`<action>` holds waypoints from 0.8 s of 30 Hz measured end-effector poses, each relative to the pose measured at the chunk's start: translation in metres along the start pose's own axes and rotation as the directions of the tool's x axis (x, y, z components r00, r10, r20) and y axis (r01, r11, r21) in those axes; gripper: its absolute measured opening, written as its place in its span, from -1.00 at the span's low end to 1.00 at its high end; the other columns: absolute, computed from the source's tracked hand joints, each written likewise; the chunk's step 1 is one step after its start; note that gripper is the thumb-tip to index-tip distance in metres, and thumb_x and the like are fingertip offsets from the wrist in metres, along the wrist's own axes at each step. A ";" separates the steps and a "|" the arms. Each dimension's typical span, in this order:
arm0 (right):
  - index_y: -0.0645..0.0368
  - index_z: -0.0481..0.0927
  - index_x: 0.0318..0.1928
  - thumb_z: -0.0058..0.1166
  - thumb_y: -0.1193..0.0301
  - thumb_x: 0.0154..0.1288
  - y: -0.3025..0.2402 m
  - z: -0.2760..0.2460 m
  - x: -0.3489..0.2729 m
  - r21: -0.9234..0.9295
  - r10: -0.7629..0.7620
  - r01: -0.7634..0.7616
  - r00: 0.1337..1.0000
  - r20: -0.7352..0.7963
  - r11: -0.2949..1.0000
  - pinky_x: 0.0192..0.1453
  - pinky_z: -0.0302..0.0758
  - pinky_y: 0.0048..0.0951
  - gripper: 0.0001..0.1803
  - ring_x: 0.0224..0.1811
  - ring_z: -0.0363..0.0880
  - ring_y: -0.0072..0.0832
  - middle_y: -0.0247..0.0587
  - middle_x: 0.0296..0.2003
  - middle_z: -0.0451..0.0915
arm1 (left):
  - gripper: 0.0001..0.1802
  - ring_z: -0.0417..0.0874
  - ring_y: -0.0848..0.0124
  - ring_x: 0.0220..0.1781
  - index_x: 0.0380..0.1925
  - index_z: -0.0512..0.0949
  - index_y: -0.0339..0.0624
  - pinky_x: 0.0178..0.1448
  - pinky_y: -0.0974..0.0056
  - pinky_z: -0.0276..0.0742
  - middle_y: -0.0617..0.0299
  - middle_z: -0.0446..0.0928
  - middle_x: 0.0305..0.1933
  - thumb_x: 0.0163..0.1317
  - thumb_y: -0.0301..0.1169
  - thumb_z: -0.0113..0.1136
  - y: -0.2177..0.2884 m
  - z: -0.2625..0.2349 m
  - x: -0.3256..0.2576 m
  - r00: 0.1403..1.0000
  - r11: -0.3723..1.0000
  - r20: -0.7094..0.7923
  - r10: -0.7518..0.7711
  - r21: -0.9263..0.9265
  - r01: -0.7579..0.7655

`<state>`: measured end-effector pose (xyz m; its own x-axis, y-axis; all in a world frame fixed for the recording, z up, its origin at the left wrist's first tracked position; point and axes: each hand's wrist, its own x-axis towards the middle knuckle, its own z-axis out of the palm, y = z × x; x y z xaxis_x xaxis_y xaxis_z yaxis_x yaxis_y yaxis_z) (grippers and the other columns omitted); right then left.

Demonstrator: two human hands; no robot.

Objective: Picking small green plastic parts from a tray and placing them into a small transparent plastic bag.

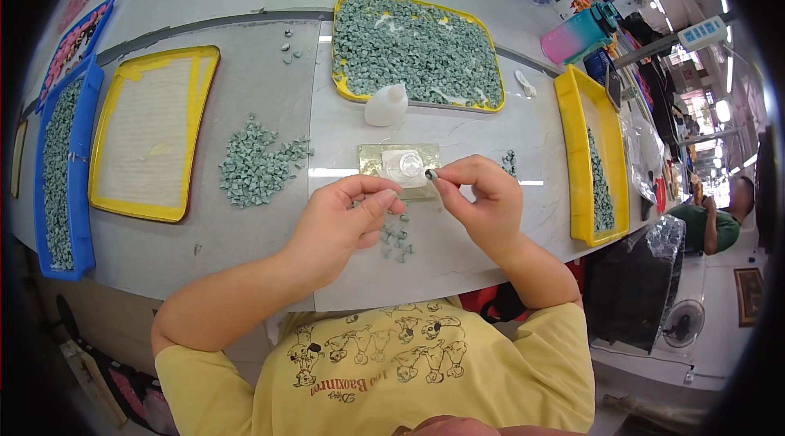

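My right hand (489, 201) pinches a small dark green piece (430, 174) between thumb and forefinger. Facing it, my left hand (347, 215) has thumb and forefinger pressed together; whatever is between them is too small to make out. Just beyond both hands lies a translucent yellowish slab (370, 160) with a white sheet and a small clear round dish (410, 162) on it. Several loose green pieces (398, 246) are scattered below the slab, between my hands. A white squeeze bottle (386, 107) stands behind the slab.
A yellow-rimmed tray (336, 68) full of green pieces lies at the back. Left are a green heap (257, 162), a flat yellow-edged tray (147, 138) and a blue bin (80, 191). A yellow bin (572, 154) and a pink-teal bottle (568, 37) stand right. A person (711, 223) sits beyond.
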<state>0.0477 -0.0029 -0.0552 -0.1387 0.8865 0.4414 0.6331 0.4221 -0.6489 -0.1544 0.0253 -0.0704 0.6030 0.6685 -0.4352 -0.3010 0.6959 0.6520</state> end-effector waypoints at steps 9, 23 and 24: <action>0.32 0.55 -0.31 0.09 0.59 0.17 -0.024 0.008 0.002 0.567 0.515 -0.572 0.810 0.278 0.593 -0.32 0.41 -0.62 -0.93 -0.39 0.49 -0.59 -0.22 -0.37 0.55 | -0.78 0.22 0.68 -0.55 -0.12 0.47 -0.23 -0.52 0.55 0.13 0.22 0.51 -0.22 0.24 -0.43 0.09 0.005 -0.006 -0.009 0.999 0.999 0.045 -0.015 0.039 0.013; 0.30 0.57 -0.32 0.23 0.73 -0.18 -0.021 0.013 -0.002 -0.050 -0.351 0.353 0.936 0.033 0.934 -0.35 0.43 -0.48 -0.70 -0.42 0.50 -0.38 -0.18 -0.37 0.55 | -0.90 0.13 0.64 -0.58 -0.33 0.34 -0.09 -0.58 0.53 0.01 0.38 0.31 -0.47 0.35 -0.34 -0.08 0.001 -0.008 -0.011 0.985 0.974 0.151 -0.088 -0.192 0.116; 0.30 0.57 -0.32 0.23 0.73 -0.18 -0.022 0.013 -0.001 -0.051 -0.351 0.352 0.936 0.033 0.934 -0.35 0.43 -0.48 -0.70 -0.42 0.50 -0.38 -0.18 -0.37 0.55 | -0.89 0.12 0.64 -0.59 -0.34 0.33 -0.07 -0.58 0.53 -0.01 0.40 0.30 -0.48 0.36 -0.32 -0.09 0.002 -0.006 -0.012 0.983 0.976 0.150 -0.109 -0.173 0.135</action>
<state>0.0243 -0.0107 -0.0491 -0.3772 0.6876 0.6204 0.5813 0.6973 -0.4194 -0.1667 0.0201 -0.0672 0.7360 0.5418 -0.4060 -0.3404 0.8145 0.4698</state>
